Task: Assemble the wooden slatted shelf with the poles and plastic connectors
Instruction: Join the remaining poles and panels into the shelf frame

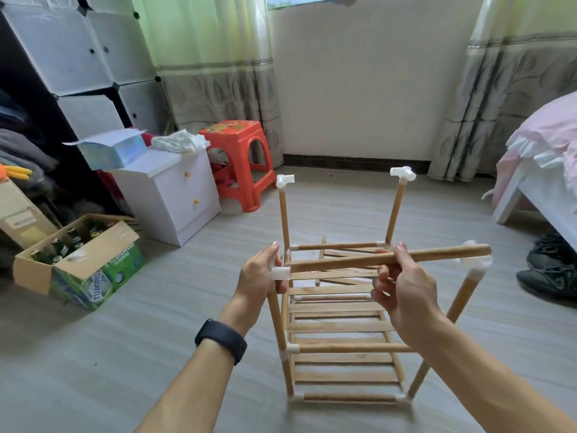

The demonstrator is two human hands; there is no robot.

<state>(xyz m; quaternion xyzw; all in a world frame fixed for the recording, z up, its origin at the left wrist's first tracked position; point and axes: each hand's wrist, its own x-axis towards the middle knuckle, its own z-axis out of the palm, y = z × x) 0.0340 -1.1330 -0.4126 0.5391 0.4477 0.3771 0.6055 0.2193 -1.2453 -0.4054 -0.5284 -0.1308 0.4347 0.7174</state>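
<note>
Head view: nearest the camera, the shelf frame (349, 397) stands on the grey floor (156, 323) between the two forearms, its bottom rail seated in white corner joints. Above it the slatted tiers (340, 326) look already fitted, so I judge the lower part done. The left hand (262, 270), a dark wristband (221, 340) on its wrist, curls round the white connector (281, 273) that caps the near-left upright (276, 320) and steadies it. The right hand (402, 289) pinches a loose pole (437, 254) about mid-length between thumb and fingertips, holding it nearly level. The pole's left end sits at the connector's side socket, though I cannot tell whether it is pushed home. Its right end passes just above the capped near-right upright (462, 301). Farther off, the two back uprights (395, 210) stand with bare connectors on top and no rail between them. The top rails, and any upper tier, seem left to do. Beyond, an orange stool (240, 157) stands by the wall.
</note>
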